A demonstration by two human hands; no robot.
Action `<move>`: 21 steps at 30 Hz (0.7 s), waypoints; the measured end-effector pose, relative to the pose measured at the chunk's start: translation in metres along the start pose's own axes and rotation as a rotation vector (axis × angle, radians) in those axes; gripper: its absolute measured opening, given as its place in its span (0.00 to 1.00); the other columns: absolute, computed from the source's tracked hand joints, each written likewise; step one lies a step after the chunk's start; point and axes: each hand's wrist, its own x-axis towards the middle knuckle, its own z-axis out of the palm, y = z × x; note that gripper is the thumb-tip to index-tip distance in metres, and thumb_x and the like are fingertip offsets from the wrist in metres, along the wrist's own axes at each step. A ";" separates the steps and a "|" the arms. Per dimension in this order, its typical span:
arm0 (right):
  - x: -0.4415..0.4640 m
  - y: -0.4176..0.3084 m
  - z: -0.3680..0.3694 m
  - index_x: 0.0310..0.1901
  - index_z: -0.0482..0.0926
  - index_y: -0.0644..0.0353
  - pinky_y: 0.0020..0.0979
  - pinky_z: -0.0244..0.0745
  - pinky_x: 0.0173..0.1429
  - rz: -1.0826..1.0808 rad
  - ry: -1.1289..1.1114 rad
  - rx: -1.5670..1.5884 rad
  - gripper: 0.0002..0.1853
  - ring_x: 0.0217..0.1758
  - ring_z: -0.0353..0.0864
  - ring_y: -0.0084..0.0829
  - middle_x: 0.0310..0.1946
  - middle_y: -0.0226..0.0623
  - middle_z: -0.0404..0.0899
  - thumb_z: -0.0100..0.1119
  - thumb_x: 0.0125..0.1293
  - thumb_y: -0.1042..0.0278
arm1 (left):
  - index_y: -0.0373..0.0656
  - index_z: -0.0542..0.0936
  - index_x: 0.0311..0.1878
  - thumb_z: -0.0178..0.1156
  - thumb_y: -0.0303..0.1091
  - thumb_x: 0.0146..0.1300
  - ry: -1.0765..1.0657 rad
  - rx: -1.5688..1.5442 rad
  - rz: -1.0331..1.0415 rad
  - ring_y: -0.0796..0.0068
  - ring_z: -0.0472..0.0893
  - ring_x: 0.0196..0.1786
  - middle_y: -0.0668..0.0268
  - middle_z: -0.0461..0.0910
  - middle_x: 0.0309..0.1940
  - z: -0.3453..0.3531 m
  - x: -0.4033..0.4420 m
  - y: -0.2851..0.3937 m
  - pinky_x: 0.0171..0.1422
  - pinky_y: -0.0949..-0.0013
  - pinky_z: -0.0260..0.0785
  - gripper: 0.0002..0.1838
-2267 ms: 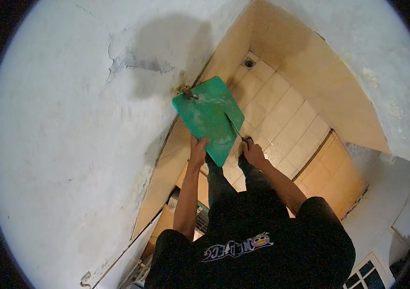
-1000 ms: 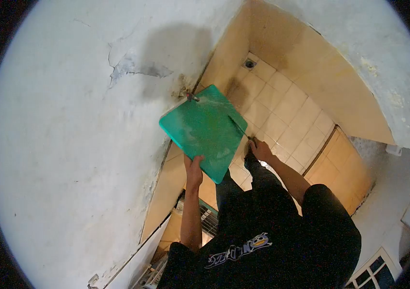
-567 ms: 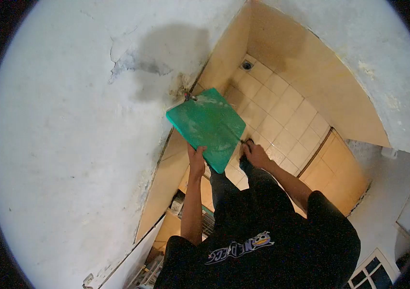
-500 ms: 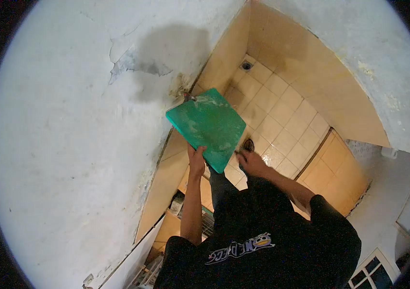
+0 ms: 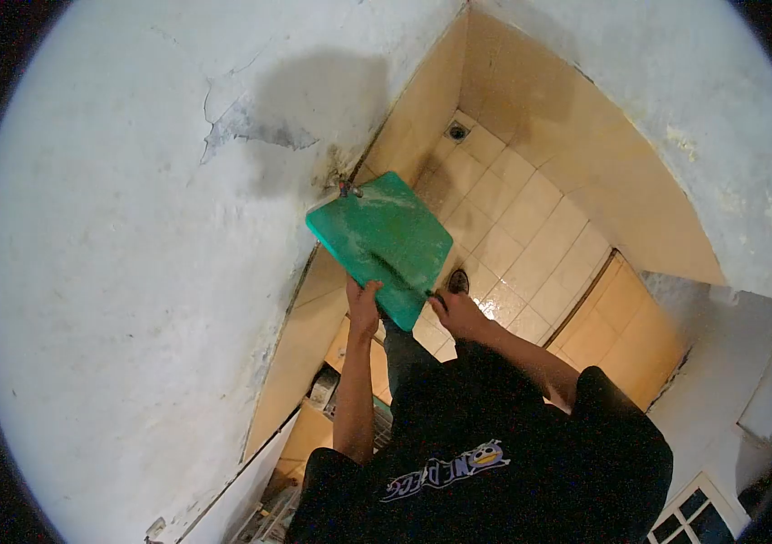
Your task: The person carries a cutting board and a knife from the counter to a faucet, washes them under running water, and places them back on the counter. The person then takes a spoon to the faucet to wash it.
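Observation:
A flat green panel [image 5: 395, 227] with a thick rim and pale smears is held out at a tilt in front of me. Closed on its near left edge is my left hand [image 5: 365, 306], thumb on top and fingers hidden beneath. My right hand [image 5: 460, 313] is at the panel's right corner, its fingers wrapped round a slender dark tool [image 5: 395, 272] that reaches across the panel's surface. Whether that tool is a brush I cannot make out. A small tap [image 5: 346, 189] on the wall shows just behind the panel's far left corner.
Below is a wet tiled floor [image 5: 531, 213] with a round drain [image 5: 457, 131] in the far corner. A peeling white wall [image 5: 132, 254] rises close on my left, and a low tiled wall [image 5: 603, 145] curves along the right. My shoe [image 5: 459, 281] shows beside the panel.
My right hand has moved left to the panel's corner, and the dark tool now lies across the panel. My left hand keeps its hold. The view has shifted slightly.

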 end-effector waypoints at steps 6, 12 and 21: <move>0.048 0.027 -0.031 0.43 0.76 0.67 0.51 0.74 0.43 0.148 0.006 -0.009 0.25 0.37 0.79 0.58 0.36 0.60 0.79 0.41 0.73 0.49 | 0.42 0.61 0.68 0.53 0.23 0.53 0.024 0.018 0.045 0.64 0.69 0.61 0.63 0.69 0.60 0.012 -0.006 0.016 0.66 0.61 0.60 0.35; 0.000 -0.003 -0.001 0.45 0.76 0.68 0.53 0.73 0.45 0.047 0.043 0.032 0.22 0.39 0.78 0.61 0.35 0.62 0.78 0.43 0.73 0.53 | 0.41 0.62 0.67 0.53 0.23 0.52 0.006 -0.022 -0.012 0.64 0.68 0.62 0.63 0.69 0.61 0.013 -0.006 0.014 0.67 0.60 0.60 0.34; 0.017 -0.013 -0.018 0.43 0.76 0.68 0.52 0.73 0.41 0.049 0.099 -0.009 0.23 0.34 0.80 0.58 0.28 0.59 0.79 0.43 0.73 0.51 | 0.41 0.60 0.68 0.52 0.24 0.54 0.029 0.161 0.018 0.63 0.70 0.61 0.61 0.68 0.61 0.020 -0.010 0.011 0.66 0.59 0.62 0.34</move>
